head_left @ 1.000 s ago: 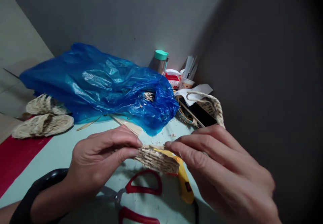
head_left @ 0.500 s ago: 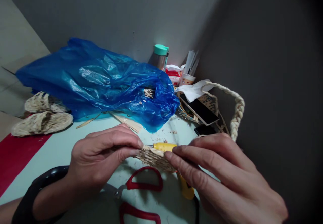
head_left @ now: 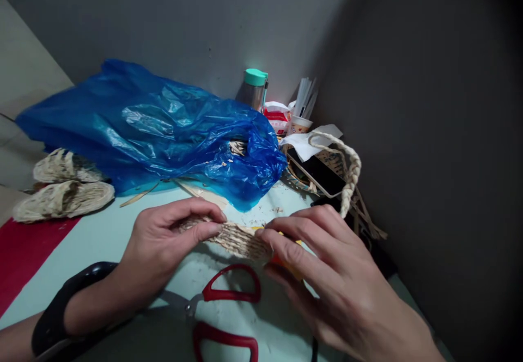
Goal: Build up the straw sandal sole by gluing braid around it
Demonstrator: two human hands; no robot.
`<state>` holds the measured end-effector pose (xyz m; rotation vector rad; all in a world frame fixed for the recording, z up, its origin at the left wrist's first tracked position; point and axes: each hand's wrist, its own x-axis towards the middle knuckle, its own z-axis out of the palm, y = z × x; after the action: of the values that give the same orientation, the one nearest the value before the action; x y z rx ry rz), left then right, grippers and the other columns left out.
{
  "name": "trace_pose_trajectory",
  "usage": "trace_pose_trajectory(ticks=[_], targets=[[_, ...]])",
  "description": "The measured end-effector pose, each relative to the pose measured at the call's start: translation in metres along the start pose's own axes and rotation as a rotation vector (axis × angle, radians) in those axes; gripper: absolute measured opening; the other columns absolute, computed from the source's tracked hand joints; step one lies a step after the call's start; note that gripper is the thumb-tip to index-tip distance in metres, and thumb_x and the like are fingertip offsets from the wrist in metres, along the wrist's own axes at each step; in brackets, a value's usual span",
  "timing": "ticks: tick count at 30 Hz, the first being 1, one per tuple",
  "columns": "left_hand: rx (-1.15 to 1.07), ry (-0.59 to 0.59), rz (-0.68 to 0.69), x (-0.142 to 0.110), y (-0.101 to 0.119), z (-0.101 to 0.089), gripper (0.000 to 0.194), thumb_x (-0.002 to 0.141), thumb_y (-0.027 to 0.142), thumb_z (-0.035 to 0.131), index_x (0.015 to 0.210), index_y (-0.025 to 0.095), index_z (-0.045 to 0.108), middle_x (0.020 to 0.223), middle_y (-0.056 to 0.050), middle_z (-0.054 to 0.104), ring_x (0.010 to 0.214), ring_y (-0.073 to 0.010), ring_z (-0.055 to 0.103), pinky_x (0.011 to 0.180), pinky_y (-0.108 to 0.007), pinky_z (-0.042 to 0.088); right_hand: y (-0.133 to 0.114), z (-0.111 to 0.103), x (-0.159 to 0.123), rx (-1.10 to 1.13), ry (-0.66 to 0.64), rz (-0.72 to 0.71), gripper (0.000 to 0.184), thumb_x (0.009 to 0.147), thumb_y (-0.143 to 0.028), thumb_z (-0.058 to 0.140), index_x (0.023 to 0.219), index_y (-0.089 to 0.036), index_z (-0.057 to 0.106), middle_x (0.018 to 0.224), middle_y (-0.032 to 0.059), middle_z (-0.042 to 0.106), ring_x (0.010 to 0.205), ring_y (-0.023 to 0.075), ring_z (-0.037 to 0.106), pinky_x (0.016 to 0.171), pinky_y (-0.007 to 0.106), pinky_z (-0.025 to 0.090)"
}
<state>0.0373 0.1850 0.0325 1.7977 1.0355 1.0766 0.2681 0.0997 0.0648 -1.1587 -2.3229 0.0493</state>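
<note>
Between my hands is a small flat piece of woven straw (head_left: pixel 241 240), held above the table. My left hand (head_left: pixel 169 247) is closed on its left end, thumb in front and fingers behind. At its right edge, the thumb and fingertips of my right hand (head_left: pixel 327 275) pinch it. A thick straw braid (head_left: pixel 350 182) loops up behind the right hand; where it joins is hidden. A yellow glue gun (head_left: pixel 295 270) shows in part behind the piece and right hand. Red-handled scissors (head_left: pixel 257 288) lie open below the woven piece.
A blue plastic bag (head_left: pixel 163 122) with straw inside covers the table's back. Straw slippers (head_left: pixel 65 200) sit at left. Behind stand a teal-lidded bottle (head_left: pixel 254 90) and a cup (head_left: pixel 300 125) of translucent sticks. A basket (head_left: pixel 300 182) holds a phone (head_left: pixel 316 171).
The woven piece has risen slightly and hides more of the glue gun. My right hand and the braid loop have shifted left. Both hands keep hold of the piece.
</note>
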Motion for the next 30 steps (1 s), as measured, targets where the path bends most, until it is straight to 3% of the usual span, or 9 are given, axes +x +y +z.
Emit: trace_pose_trajectory(ticks=[3, 10, 15, 22, 26, 30], targets=[[-0.035, -0.047, -0.085, 0.004, -0.002, 0.0, 0.011, 0.077, 0.022, 0.075, 0.076, 0.032, 0.078, 0.076, 0.01, 0.077, 0.072, -0.0093, 0.07, 0.069, -0.013, 0.053, 0.006, 0.008, 0.001, -0.043, -0.031, 0.001, 0.029, 0.098, -0.025, 0.063, 0.123, -0.011, 0.057, 0.113, 0.0095, 0.066, 0.092, 0.022, 0.049, 0.078, 0.041, 0.041], [-0.234, -0.161, -0.257, 0.007, -0.009, 0.002, 0.002, 0.08, 0.028, 0.077, 0.082, 0.026, 0.077, 0.088, 0.003, 0.076, 0.084, -0.0158, 0.07, 0.075, -0.02, 0.055, 0.015, 0.012, 0.001, -0.006, -0.045, 0.029, 0.029, 0.1, -0.03, 0.061, 0.122, -0.012, 0.056, 0.111, 0.0105, 0.065, 0.095, 0.0233, 0.05, 0.081, 0.041, 0.043], [-0.232, -0.185, -0.165, 0.006, -0.014, 0.003, 0.011, 0.083, 0.025, 0.073, 0.091, 0.024, 0.08, 0.097, -0.005, 0.08, 0.089, -0.0231, 0.073, 0.074, -0.03, 0.059, 0.016, 0.011, 0.001, -0.028, -0.051, -0.005, 0.031, 0.1, -0.033, 0.061, 0.121, -0.011, 0.056, 0.11, 0.0109, 0.066, 0.096, 0.0235, 0.051, 0.082, 0.041, 0.044], [-0.168, -0.371, -0.106, 0.014, -0.02, -0.001, 0.017, 0.088, 0.024, 0.066, 0.097, 0.022, 0.08, 0.096, -0.007, 0.082, 0.083, -0.0245, 0.077, 0.069, -0.032, 0.062, 0.017, 0.017, -0.002, 0.05, -0.06, 0.048, 0.031, 0.093, -0.03, 0.067, 0.116, -0.011, 0.058, 0.101, 0.0101, 0.062, 0.092, 0.0232, 0.05, 0.077, 0.038, 0.046], [-0.088, -0.479, -0.023, 0.016, -0.019, -0.006, 0.027, 0.083, 0.029, 0.073, 0.11, 0.028, 0.077, 0.115, -0.007, 0.077, 0.104, -0.0286, 0.072, 0.086, -0.037, 0.061, 0.018, 0.015, -0.002, 0.103, -0.066, 0.106, 0.029, 0.091, -0.029, 0.067, 0.113, -0.013, 0.058, 0.1, 0.0094, 0.061, 0.091, 0.0231, 0.051, 0.074, 0.036, 0.045], [0.175, -0.474, 0.175, 0.008, -0.016, -0.004, 0.058, 0.069, 0.029, 0.089, 0.123, 0.026, 0.068, 0.135, -0.01, 0.065, 0.125, -0.0334, 0.06, 0.104, -0.046, 0.051, 0.016, 0.015, -0.001, 0.112, -0.081, 0.144, 0.029, 0.088, -0.025, 0.068, 0.114, -0.014, 0.058, 0.101, 0.0094, 0.061, 0.093, 0.0238, 0.052, 0.074, 0.036, 0.046]])
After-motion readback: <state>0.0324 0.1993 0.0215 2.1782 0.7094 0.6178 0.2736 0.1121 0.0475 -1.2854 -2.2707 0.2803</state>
